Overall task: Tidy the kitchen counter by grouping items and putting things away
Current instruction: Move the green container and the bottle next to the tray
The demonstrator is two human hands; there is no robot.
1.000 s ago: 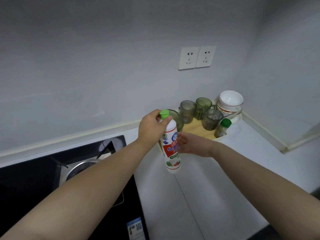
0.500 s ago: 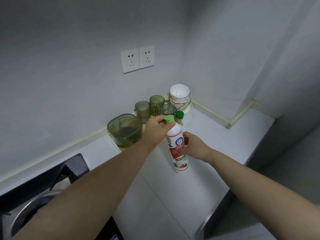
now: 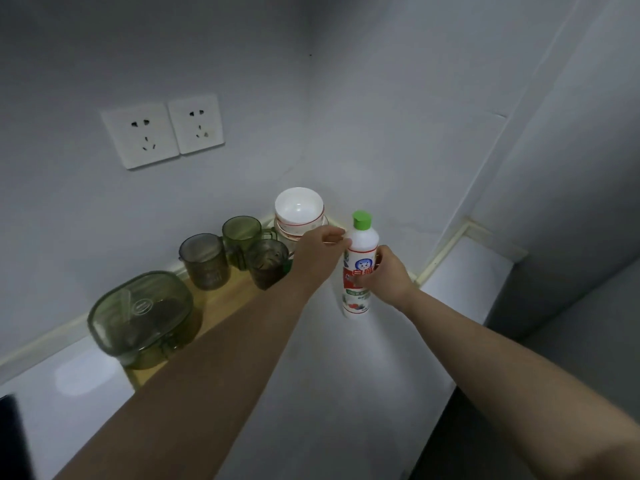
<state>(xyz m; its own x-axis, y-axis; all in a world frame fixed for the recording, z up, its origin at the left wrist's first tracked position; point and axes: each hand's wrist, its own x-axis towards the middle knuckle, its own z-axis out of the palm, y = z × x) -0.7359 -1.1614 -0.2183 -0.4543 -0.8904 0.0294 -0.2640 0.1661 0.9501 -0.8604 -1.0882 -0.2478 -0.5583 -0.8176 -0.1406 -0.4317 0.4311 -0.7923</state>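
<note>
Both hands at a white bottle (image 3: 360,237) near the counter's back corner.

The bottle, with its green cap (image 3: 361,220), stands upright on the grey counter (image 3: 346,375), just right of the stacked white bowls (image 3: 299,211). The right hand (image 3: 388,271) has its fingers wrapped round the label. The left hand (image 3: 320,249) has curled fingertips at the bottle's shoulder; whether they grip it cannot be told. Green cups (image 3: 204,261) and a lidded container (image 3: 142,313) sit on a wooden board (image 3: 221,299) to the left.

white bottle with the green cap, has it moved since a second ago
Yes. The bottle went right: it was left of the stacked bowls, and is now right of them.
</note>
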